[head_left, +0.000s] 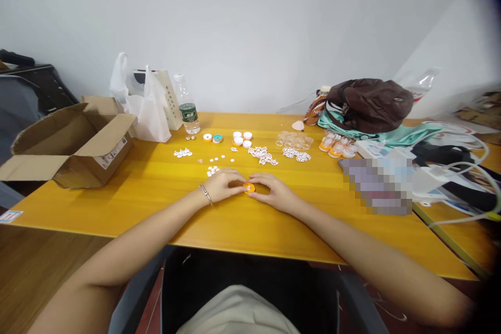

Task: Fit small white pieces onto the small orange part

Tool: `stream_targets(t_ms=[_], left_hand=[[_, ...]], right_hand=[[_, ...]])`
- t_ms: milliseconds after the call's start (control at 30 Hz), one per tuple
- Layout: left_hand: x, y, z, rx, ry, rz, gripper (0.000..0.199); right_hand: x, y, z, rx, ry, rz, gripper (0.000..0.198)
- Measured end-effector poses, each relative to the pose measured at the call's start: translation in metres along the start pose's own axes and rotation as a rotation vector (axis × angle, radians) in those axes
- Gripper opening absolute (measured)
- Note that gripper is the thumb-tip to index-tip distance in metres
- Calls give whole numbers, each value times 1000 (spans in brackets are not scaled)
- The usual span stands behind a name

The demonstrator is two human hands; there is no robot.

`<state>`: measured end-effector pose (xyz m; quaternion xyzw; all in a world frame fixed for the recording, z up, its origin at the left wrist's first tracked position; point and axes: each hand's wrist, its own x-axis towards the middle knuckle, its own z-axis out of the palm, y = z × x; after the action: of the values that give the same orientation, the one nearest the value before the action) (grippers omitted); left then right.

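So the orange disc (249, 188) sits right between the fingertips of both hands, over the near half of the table (219, 224); the left hand (225, 186) has thumb and forefinger on its left edge, the right hand (276, 193) grips the right edge the same way, other fingers loosely curled; can't tell if the disc touches the wood; small white caps (212, 170) lie just beyond the left hand, lacy white pieces (263, 155) farther back.

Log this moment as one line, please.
left hand: holding orange disc | right hand: holding same disc | white pieces: beyond left hand
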<state>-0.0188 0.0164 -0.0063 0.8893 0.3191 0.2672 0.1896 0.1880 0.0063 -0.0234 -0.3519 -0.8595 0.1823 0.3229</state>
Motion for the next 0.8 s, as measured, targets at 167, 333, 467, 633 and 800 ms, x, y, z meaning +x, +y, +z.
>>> stream_targets(t_ms=[167,333,467,633,800], left_hand=[[-1,4,1,-16,-21,-17,24],[-3,7,2,-41,-24,-34,24],[-3,6,3,-26,-12,-38,23],[-3,6,5,-12,-4,-36,23],[-3,9,6,30,13,-1,23]], right_hand=[[0,0,-1,4,1,20,29],[-1,2,-1,-40,-5,35,30],[-1,4,-1,19,-20,20,29],[-4,3,0,39,20,47,27],[-7,1,-3,41,31,92,25]])
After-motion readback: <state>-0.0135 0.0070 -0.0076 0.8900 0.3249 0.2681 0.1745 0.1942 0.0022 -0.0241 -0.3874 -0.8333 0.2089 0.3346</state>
